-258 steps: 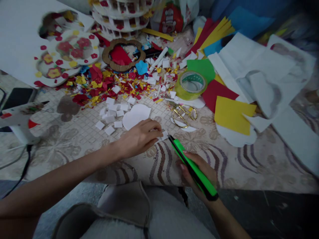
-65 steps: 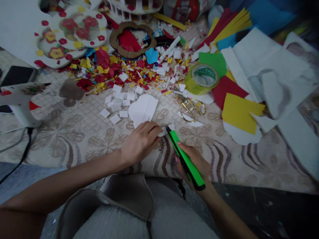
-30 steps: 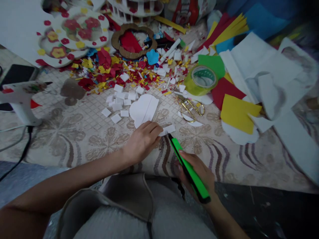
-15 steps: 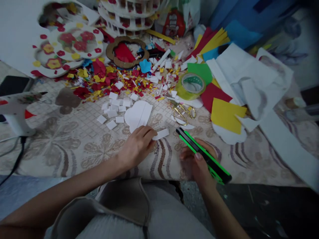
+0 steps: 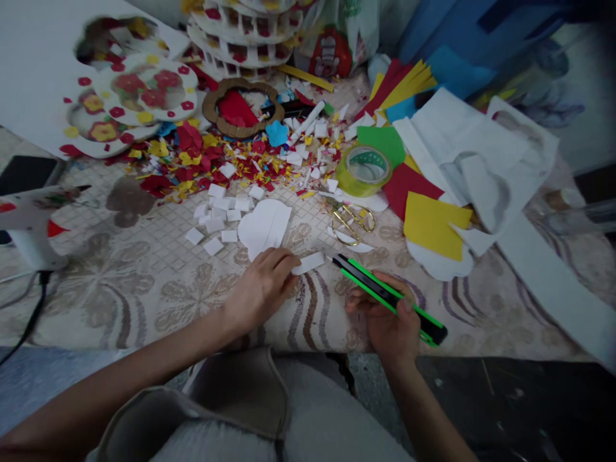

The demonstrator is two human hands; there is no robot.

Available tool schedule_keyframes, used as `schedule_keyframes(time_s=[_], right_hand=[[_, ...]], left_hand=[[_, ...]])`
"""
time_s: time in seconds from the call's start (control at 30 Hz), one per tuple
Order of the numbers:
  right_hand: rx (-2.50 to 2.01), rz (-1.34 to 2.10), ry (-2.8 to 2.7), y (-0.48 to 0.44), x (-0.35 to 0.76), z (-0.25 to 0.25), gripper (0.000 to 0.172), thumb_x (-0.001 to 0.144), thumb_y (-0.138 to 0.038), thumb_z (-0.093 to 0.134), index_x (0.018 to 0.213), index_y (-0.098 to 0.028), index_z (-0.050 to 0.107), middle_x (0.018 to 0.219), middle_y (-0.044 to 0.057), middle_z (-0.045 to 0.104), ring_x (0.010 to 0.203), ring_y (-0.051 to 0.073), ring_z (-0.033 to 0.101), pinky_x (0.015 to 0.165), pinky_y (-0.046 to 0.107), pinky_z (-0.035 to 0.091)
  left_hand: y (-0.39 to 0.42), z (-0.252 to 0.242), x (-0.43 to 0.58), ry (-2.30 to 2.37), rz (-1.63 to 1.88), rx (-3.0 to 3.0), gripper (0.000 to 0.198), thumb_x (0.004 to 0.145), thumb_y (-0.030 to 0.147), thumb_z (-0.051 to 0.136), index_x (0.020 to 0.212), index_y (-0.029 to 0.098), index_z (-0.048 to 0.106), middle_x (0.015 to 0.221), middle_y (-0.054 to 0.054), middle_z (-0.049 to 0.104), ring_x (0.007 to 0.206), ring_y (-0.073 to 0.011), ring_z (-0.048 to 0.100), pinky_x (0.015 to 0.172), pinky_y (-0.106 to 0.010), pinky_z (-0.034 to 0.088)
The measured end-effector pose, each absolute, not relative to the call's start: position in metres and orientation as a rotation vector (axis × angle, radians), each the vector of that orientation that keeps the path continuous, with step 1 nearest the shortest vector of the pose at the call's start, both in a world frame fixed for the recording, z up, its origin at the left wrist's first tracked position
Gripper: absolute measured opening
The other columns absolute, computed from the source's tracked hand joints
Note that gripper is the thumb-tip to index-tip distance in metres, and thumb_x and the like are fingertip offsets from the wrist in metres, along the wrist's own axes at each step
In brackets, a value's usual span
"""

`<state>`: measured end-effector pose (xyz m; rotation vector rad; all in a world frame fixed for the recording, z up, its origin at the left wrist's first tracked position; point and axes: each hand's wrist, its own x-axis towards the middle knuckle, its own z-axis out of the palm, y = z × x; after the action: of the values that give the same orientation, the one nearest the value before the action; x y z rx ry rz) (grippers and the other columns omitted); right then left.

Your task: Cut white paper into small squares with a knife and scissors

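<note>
My left hand (image 5: 267,282) rests on the patterned cloth with its fingers closed on one end of a narrow white strip (image 5: 310,262). In my right hand (image 5: 392,317) is a green and black utility knife (image 5: 385,292). The knife's tip points left, close to the strip's free end, and a short bit of blade seems to show there. Just beyond my left fingers lies a white scalloped cutout (image 5: 264,224). Several small white squares (image 5: 215,223) are heaped to its left. Gold-handled scissors (image 5: 353,224) lie past the knife tip.
A glue gun (image 5: 33,224) with a cord stands at the left. Yellow tape (image 5: 364,170) sits near coloured sheets (image 5: 436,224) and white offcuts (image 5: 543,256) on the right. Paper scraps (image 5: 260,160), a cardboard ring (image 5: 216,120) and a tiered white piece (image 5: 240,45) lie behind.
My right hand has turned the utility knife flatter and brought its tip left, nearer the strip. A bit of blade now seems to show. My left hand stays on the strip.
</note>
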<state>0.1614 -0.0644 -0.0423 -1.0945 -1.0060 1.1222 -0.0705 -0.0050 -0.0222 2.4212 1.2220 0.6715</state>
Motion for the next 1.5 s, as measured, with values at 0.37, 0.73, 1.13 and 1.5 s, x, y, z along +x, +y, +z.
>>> schedule_keyframes(time_s=[0.37,0.73,1.13,1.5], right_hand=[[-1.208,0.988,-1.079,-0.07,0.157,-0.044,0.022,0.094,-0.034,0.043,0.111,-0.028,0.056,0.08,0.002,0.069,0.055,0.018,0.065,0.051,0.035,0.056],[-1.284,0.723,-1.753,-0.077,0.157,-0.026,0.034,0.086,-0.023,0.057,0.12,-0.025,0.055,0.088,0.004,0.072,0.083,0.022,0.07,0.077,0.038,0.058],[-1.206,0.455,-1.975,-0.07,0.148,-0.025,0.034,0.089,-0.024,0.053,0.123,-0.025,0.055,0.092,0.005,0.07,0.082,0.02,0.069,0.067,0.03,0.06],[-1.22,0.524,-2.036,-0.071,0.149,-0.033,0.045,0.088,-0.023,0.055,0.132,-0.025,0.049,0.095,0.005,0.07,0.084,0.02,0.07,0.069,0.032,0.061]], left_hand=[[-0.006,-0.022,-0.071,1.214,0.69,2.416,0.013,0.09,0.014,0.053,0.103,0.014,0.056,0.1,-0.009,0.063,0.093,-0.0216,0.059,0.081,-0.038,0.054],[-0.006,-0.023,-0.069,1.222,0.69,2.426,0.012,0.089,0.013,0.053,0.101,0.014,0.057,0.099,-0.008,0.063,0.092,-0.0216,0.059,0.081,-0.038,0.054],[-0.006,-0.023,-0.068,1.216,0.708,2.41,0.014,0.087,0.011,0.056,0.1,0.012,0.057,0.098,-0.009,0.062,0.091,-0.0226,0.058,0.08,-0.037,0.053],[-0.007,-0.025,-0.068,1.213,0.765,2.4,0.013,0.087,0.011,0.056,0.1,0.011,0.058,0.098,-0.01,0.063,0.092,-0.0229,0.059,0.081,-0.038,0.054]])
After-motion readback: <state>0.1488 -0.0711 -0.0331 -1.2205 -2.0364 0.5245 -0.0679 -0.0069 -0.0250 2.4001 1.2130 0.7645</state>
